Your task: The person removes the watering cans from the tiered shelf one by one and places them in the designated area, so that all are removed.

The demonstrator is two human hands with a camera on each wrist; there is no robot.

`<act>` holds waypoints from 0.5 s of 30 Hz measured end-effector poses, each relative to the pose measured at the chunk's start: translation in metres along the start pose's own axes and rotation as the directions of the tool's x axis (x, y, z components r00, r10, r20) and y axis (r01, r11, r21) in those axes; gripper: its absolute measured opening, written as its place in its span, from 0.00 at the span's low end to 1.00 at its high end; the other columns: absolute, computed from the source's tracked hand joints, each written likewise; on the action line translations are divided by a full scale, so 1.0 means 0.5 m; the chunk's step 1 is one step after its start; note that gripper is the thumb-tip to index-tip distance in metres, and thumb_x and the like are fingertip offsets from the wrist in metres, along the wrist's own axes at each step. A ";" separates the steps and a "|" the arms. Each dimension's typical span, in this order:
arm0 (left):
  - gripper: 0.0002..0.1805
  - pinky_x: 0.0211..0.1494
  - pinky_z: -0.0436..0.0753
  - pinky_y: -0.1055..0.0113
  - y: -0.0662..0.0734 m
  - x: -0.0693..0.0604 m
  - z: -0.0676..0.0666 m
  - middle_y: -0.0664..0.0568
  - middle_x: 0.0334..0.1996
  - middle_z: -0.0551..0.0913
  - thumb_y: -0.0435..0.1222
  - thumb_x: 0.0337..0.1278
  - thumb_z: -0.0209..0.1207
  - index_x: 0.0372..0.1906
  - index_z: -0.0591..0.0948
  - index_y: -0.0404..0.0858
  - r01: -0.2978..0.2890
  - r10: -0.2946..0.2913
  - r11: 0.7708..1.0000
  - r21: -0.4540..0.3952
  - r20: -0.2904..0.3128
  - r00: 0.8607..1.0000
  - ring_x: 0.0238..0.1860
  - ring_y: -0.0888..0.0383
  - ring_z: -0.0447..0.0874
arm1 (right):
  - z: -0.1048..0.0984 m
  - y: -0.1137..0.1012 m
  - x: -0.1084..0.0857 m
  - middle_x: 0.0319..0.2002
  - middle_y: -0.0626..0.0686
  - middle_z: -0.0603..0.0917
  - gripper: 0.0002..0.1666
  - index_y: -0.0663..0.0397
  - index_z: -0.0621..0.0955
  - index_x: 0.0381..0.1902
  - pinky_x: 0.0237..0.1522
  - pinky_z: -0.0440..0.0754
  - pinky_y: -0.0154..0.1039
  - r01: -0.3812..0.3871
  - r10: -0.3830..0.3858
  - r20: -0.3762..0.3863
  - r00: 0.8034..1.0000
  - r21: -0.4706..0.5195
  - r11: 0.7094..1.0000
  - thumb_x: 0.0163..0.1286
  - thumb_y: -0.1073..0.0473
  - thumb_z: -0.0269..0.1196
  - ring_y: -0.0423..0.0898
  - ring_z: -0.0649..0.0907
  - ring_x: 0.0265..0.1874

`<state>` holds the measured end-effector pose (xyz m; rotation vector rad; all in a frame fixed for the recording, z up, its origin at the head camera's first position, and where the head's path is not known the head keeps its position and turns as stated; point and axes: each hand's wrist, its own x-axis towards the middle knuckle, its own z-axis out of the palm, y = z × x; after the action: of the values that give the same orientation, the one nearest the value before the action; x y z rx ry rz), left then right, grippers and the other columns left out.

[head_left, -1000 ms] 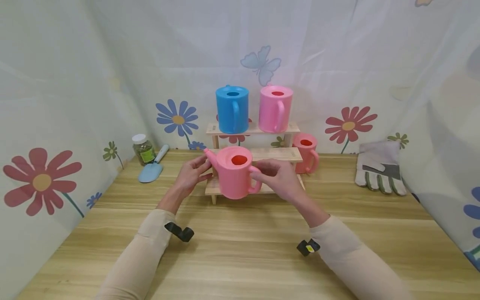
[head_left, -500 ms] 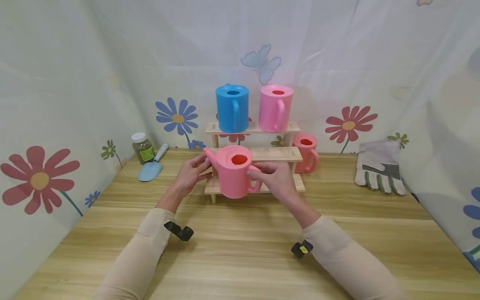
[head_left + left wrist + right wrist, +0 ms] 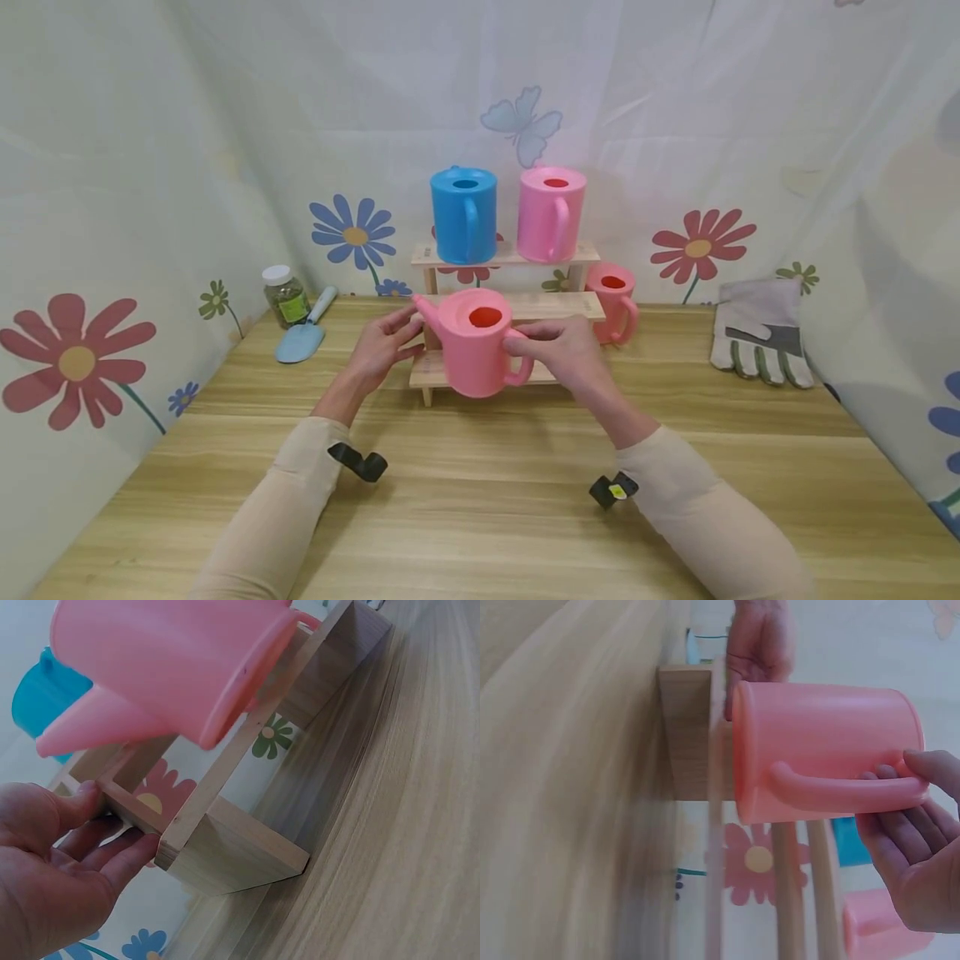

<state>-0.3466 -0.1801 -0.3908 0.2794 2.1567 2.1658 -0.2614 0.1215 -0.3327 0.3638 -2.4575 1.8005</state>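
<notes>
Our right hand (image 3: 567, 352) holds a cylindrical coral-pink plastic watering can (image 3: 475, 358) by its handle (image 3: 832, 796) before a tiered wooden rack (image 3: 558, 306), which our left hand (image 3: 377, 346) grips. We should keep the can level.

Pale fabric walls (image 3: 675, 108), printed flowers (image 3: 77, 363) (a blue butterfly (image 3: 531, 137) too), wood-grain tabletop (image 3: 480, 500), soft light

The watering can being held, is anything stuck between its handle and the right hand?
No, nothing I can see. The right hand grips the handle directly, and the wooden shelf is behind the watering can.
</notes>
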 end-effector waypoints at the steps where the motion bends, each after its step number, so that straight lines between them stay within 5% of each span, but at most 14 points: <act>1: 0.27 0.62 0.80 0.53 -0.001 0.000 -0.001 0.45 0.73 0.66 0.38 0.75 0.53 0.75 0.67 0.41 -0.002 0.002 1.000 0.002 0.000 1.000 0.70 0.46 0.68 | -0.006 -0.006 -0.001 0.37 0.46 0.90 0.22 0.46 0.90 0.47 0.48 0.81 0.52 -0.009 0.009 0.001 1.000 -0.011 1.000 0.58 0.43 0.76 0.48 0.83 0.47; 15: 0.27 0.64 0.79 0.53 -0.003 0.000 -0.004 0.42 0.74 0.63 0.36 0.77 0.50 0.76 0.65 0.41 0.007 -0.006 1.000 -0.027 0.019 1.000 0.71 0.45 0.65 | -0.162 -0.049 -0.007 0.37 0.55 0.90 0.24 0.63 0.87 0.51 0.42 0.89 0.41 0.039 -0.034 0.087 0.996 -0.054 0.998 0.63 0.52 0.74 0.49 0.88 0.39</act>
<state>-0.3472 -0.1823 -0.3923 0.2893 2.1142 2.1781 -0.2590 0.1919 -0.2855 0.4895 -2.5341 1.7343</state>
